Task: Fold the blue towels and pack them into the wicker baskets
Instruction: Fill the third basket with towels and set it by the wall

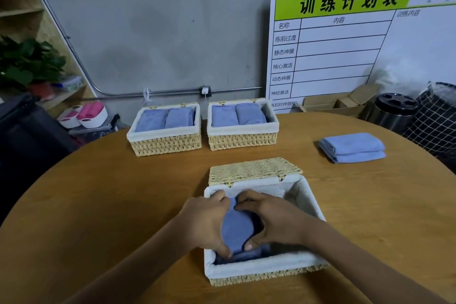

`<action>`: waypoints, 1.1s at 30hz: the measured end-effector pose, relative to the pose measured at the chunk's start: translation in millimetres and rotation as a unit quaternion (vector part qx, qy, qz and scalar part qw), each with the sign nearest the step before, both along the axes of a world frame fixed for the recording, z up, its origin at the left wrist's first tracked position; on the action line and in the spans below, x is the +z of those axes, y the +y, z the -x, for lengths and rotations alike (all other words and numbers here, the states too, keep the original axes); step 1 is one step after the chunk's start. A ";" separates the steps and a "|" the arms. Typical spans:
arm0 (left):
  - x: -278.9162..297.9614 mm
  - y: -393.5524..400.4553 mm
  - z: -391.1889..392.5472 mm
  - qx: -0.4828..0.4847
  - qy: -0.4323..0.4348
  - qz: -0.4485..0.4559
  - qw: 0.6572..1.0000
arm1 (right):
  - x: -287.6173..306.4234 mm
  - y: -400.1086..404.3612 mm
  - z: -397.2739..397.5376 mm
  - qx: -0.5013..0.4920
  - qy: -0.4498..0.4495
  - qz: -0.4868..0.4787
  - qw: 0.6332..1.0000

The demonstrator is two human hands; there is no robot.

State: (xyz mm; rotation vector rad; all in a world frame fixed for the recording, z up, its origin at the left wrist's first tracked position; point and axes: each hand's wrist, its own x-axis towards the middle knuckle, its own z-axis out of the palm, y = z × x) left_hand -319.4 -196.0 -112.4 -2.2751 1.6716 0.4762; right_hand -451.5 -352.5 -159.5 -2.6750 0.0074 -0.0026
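Both hands are down inside the near wicker basket [261, 270], cupped round a folded blue towel [237, 227] from either side: left hand [206, 223] on its left edge, right hand [270, 221] on its right, fingers curled over the far end and thumbs near the front, squeezing the fold narrow so it keeps shape while it goes in. The towel sits in the left half of the white liner, likely to leave the right half free for a second one. The basket's woven lid [251, 170] is flipped back behind, out of the way. At the rear of the worktop [123, 205] two more baskets, left [165, 144] and right [243, 140], each hold two folded towels side by side, so they look finished. A stack of folded towels [352, 147] waits on the right, well apart from the baskets, presumably next in line. Judged stage: seating one towel in the last basket; the risk is the fold springing open when the hands let go.
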 end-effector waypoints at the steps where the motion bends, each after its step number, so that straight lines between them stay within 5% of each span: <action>1: 4.0 0.1 -1.9 0.001 0.018 -0.005 1.000 | 5.2 -1.7 2.6 -0.007 -0.013 -0.013 1.000; 5: 46.8 -17.7 -9.5 0.019 0.048 -0.022 0.998 | 43.5 -32.8 24.1 -0.089 -0.170 -0.147 0.970; 8: 82.3 -59.4 -6.5 0.009 -0.028 0.116 0.993 | 55.4 -87.3 52.5 -0.240 -0.284 -0.115 0.921; 11: 92.7 -122.9 11.4 -0.019 0.008 0.244 0.970 | 31.8 -150.5 82.1 -0.389 -0.258 -0.061 0.882; 14: 73.4 -203.9 33.2 -0.054 0.044 0.265 0.962 | -8.3 -198.7 102.3 -0.449 -0.178 -0.027 0.875; 18: 18.7 -302.2 47.0 -0.060 0.053 0.247 0.966 | -55.2 -224.1 114.2 -0.463 -0.125 0.001 0.877; 23: -30.0 -386.1 48.8 -0.007 0.099 0.244 0.965 | -83.7 -233.3 115.9 -0.484 -0.181 0.077 0.853; 33: -51.8 -431.1 48.5 0.041 0.202 0.093 0.974 | -85.0 -239.3 116.4 -0.496 -0.237 -0.002 0.835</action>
